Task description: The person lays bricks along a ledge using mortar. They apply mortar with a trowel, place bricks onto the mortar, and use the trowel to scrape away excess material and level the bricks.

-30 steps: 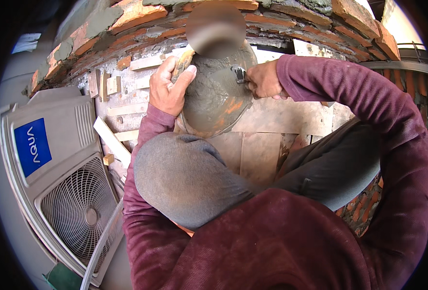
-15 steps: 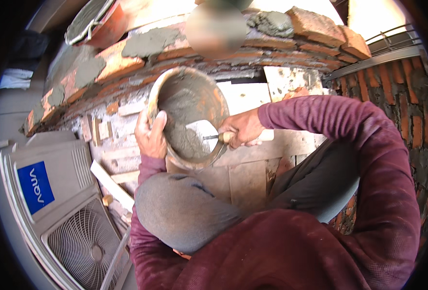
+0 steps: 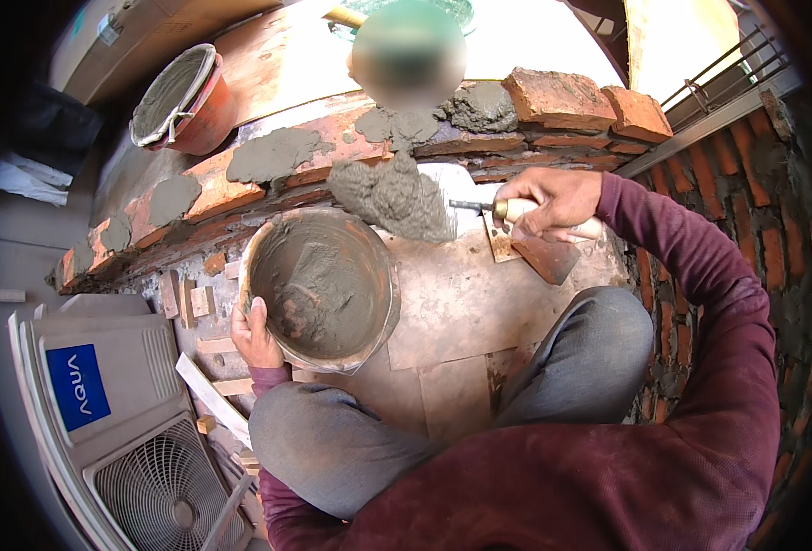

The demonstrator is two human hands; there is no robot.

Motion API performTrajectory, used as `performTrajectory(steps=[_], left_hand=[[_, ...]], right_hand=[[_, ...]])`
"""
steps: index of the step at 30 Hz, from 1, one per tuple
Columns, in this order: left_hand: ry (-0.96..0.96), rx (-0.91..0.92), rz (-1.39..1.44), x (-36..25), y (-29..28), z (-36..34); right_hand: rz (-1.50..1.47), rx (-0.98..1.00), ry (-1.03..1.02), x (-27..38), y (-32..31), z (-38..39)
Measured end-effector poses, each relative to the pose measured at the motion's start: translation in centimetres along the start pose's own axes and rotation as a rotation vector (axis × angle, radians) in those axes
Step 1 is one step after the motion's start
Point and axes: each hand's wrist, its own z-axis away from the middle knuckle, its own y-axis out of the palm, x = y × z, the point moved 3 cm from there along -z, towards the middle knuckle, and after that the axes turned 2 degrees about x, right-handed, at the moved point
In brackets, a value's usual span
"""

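Left hand (image 3: 255, 336) grips rim of mortar pan (image 3: 319, 289), tilted, above knee. Right hand (image 3: 557, 197) clenched on trowel (image 3: 479, 208) handle, blade loaded with mortar lump (image 3: 392, 195), held just above pan, near brick wall (image 3: 553, 106).

Grey wet mortar heap (image 3: 392, 197) on a trowel, rust-orange round metal pan (image 3: 319, 289) smeared grey, red-orange clay bricks (image 3: 571, 99), maroon long sleeve (image 3: 700, 303), grey trousers (image 3: 332, 450)

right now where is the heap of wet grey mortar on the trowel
In the head view, the heap of wet grey mortar sits on the trowel held by the right hand, just above the round mortar pan and in front of the red brick wall.
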Motion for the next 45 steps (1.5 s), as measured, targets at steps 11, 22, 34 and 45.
performTrajectory(steps=[11, 22, 34, 45], left_hand=[[0.031, 0.063, -0.110, -1.1, 0.7, 0.2], [-0.051, 0.043, -0.119, 0.3, -1.7, -0.8], [-0.062, 0.031, -0.048, -0.2, -1.7, 0.2], [-0.013, 0.086, -0.218, -2.8, 1.7, -0.5]], right_hand=[[1.329, -1.037, 0.110, -1.2, -2.5, -0.6], [0.582, -0.857, -0.088, -4.5, 1.1, 0.9], [0.164, -0.811, 0.039, -7.2, 2.4, 4.6], [-0.963, -0.359, 0.014, 2.4, 1.8, -2.3]])
